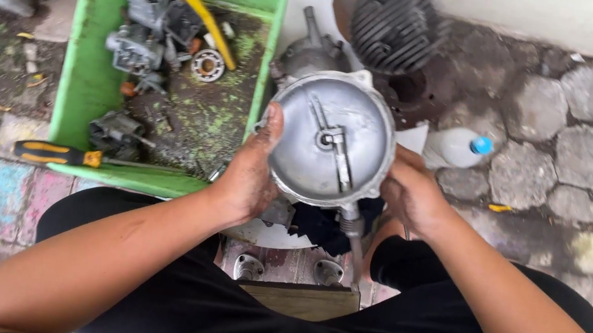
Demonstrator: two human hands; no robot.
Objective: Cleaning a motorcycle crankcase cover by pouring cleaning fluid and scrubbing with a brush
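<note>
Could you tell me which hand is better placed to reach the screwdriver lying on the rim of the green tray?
The left hand: it grips the round metal cover on the side next to the green tray, nearer the screwdriver.

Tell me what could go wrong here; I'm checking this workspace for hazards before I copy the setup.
The round metal cover is gripped only at its edges by the greasy left hand and right hand, so it might slip. The screwdriver lies across the green tray's rim and could roll off. Small parts on the paving below could get kicked.
</note>
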